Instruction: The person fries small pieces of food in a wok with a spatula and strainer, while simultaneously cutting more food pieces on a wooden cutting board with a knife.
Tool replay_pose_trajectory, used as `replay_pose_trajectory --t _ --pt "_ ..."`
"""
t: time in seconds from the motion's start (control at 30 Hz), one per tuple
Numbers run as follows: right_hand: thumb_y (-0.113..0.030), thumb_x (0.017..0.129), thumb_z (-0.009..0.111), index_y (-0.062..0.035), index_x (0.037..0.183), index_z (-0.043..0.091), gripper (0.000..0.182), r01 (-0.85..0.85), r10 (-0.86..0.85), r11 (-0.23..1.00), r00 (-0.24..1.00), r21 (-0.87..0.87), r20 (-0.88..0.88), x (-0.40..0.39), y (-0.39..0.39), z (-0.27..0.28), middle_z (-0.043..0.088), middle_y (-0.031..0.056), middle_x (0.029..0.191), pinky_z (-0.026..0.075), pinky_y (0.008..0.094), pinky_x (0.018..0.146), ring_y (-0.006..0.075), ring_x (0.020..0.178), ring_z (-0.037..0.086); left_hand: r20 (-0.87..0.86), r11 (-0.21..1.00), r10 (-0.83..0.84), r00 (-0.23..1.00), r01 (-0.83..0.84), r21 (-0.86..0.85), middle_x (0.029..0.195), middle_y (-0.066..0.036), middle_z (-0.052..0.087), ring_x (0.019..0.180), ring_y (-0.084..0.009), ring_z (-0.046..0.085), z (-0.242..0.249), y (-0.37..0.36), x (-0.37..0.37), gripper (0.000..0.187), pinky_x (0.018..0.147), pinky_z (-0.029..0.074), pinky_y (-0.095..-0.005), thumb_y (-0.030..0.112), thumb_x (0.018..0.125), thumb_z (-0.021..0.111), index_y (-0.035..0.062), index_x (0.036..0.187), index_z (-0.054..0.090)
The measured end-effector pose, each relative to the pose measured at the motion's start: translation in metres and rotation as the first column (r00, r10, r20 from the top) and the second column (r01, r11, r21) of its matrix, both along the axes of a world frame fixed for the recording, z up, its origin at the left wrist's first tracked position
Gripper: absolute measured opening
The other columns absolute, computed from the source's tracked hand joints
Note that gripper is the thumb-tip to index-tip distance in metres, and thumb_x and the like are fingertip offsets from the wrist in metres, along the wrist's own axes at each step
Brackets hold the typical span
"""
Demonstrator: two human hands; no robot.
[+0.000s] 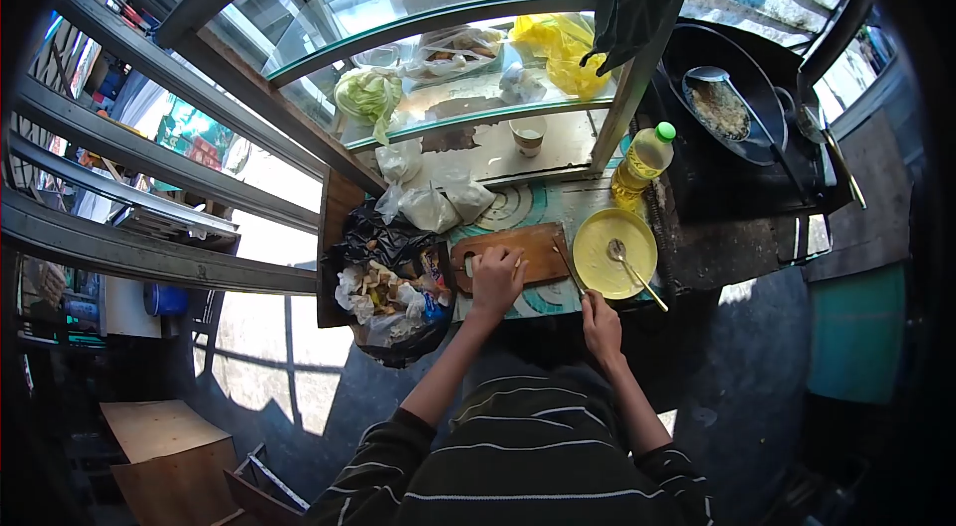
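My left hand [498, 279] rests on a wooden cutting board [546, 245], its fingers curled together. A small pale bit shows at the fingertips, too small to name. My right hand [600, 329] is closed round the handle of a knife [571, 265], whose blade points up and to the left over the board's right end. Just right of the blade stands a yellow bowl [590, 279] of pale yellow mixture, with a spoon [637, 273] lying in it and its handle over the rim.
A bottle of yellow oil [642, 167] with a green cap stands behind the bowl. At the right is a black wok [687, 53] holding a skimmer of food [719, 111]. Plastic bags [430, 210] and a rubbish-filled bin [383, 302] lie left; lettuce [368, 100] sits in the glass case.
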State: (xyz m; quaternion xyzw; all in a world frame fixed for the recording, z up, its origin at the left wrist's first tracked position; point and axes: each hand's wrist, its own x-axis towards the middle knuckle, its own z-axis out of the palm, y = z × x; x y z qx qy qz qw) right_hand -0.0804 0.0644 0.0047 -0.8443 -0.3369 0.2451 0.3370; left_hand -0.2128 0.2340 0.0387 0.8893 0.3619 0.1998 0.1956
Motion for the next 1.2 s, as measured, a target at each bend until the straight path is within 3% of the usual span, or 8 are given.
replay_pose_trajectory --t 0.1,0.2,0.27,0.37,0.53,0.73,1.0,1.2 --pt "-0.028 0.090 0.042 -0.0058 0.104 0.054 0.029 0.044 -0.045 0.999 0.998 -0.027 -0.047 -0.001 -0.005 -0.007 0.060 0.0224 0.088 0.044 0.0472 0.070 0.0400 0.085 0.056 -0.089 0.993 0.031 0.996 -0.040 -0.111 0.090 -0.012 0.054 0.090 -0.0273 0.053 -0.052 0.000 0.022 0.030 0.079 0.042 -0.0373 0.009 0.073 0.061 0.0010 0.102 0.057" --pt "-0.022 0.089 0.046 -0.0016 0.102 0.055 0.026 0.024 -0.024 0.998 1.000 0.065 -0.007 -0.003 -0.010 -0.023 0.060 0.0234 0.082 0.045 0.0416 0.067 0.0393 0.081 0.057 -0.079 0.997 0.052 0.996 -0.056 -0.049 0.092 -0.018 0.054 0.091 -0.0329 0.053 -0.080 -0.003 0.025 0.030 0.079 0.044 -0.0385 0.005 0.074 0.059 -0.0028 0.102 0.055" --pt "-0.023 0.090 0.046 -0.0009 0.101 0.055 0.027 -0.001 0.001 0.994 1.000 0.108 -0.003 -0.003 -0.013 -0.036 0.060 0.0203 0.073 0.045 0.0379 0.061 0.0330 0.069 0.060 -0.095 0.998 0.017 0.995 -0.022 -0.055 0.093 -0.018 0.054 0.092 -0.0327 0.052 -0.086 -0.002 0.024 0.033 0.080 0.044 -0.0378 0.001 0.073 0.057 -0.0032 0.105 0.054" --pt "-0.026 0.090 0.047 -0.0024 0.100 0.057 0.027 0.036 0.015 0.991 0.926 0.129 -0.378 -0.005 -0.014 -0.044 0.049 0.0036 0.058 0.037 0.0240 0.044 0.0068 0.047 0.045 -0.072 0.987 -0.097 0.993 0.086 -0.134 0.094 -0.018 0.052 0.093 -0.0330 0.051 -0.087 0.003 0.021 0.035 0.080 0.044 -0.0370 -0.002 0.072 0.055 -0.0045 0.107 0.053" --pt "-0.027 0.091 0.046 -0.0053 0.100 0.057 0.026 0.173 -0.023 0.966 0.798 0.193 -0.603 -0.005 -0.018 -0.055 0.048 -0.0010 0.059 0.033 0.0201 0.040 0.0052 0.045 0.042 0.081 0.977 -0.058 0.995 0.073 -0.201 0.096 -0.019 0.051 0.092 -0.0331 0.051 -0.078 0.007 0.018 0.031 0.079 0.044 -0.0371 0.004 0.075 0.059 -0.0065 0.103 0.054" --pt "-0.027 0.091 0.046 -0.0057 0.099 0.057 0.026 0.112 -0.012 0.984 0.815 0.137 -0.580 -0.004 -0.015 -0.062 0.049 -0.0012 0.059 0.034 0.0198 0.040 0.0051 0.045 0.043 -0.217 0.996 0.024 0.976 -0.042 -0.082 0.098 -0.018 0.050 0.090 -0.0314 0.052 -0.079 0.008 0.018 0.030 0.076 0.045 -0.0381 0.012 0.075 0.063 -0.0072 0.097 0.055" --pt "-0.026 0.090 0.047 -0.0048 0.101 0.058 0.026 0.020 0.045 0.995 0.774 0.094 -0.632 -0.003 -0.010 -0.060 0.050 -0.0010 0.060 0.035 0.0195 0.041 0.0051 0.046 0.044 -0.004 0.983 0.041 0.999 -0.041 -0.179 0.077 -0.018 0.055 0.079 -0.0331 0.054 -0.089 0.002 0.018 0.010 0.072 0.046 -0.0385 0.009 0.072 0.063 -0.0011 0.075 0.063" --pt "-0.026 0.090 0.049 -0.0036 0.103 0.058 0.028 0.005 0.067 0.995 0.729 0.104 -0.681 -0.006 -0.008 -0.058 0.049 -0.0011 0.059 0.035 0.0191 0.041 0.0050 0.045 0.043 0.094 0.989 0.060 0.994 -0.046 -0.143 0.076 -0.017 0.056 0.077 -0.0331 0.055 -0.093 -0.002 0.014 0.010 0.069 0.045 -0.0397 0.007 0.073 0.061 -0.0003 0.080 0.062"
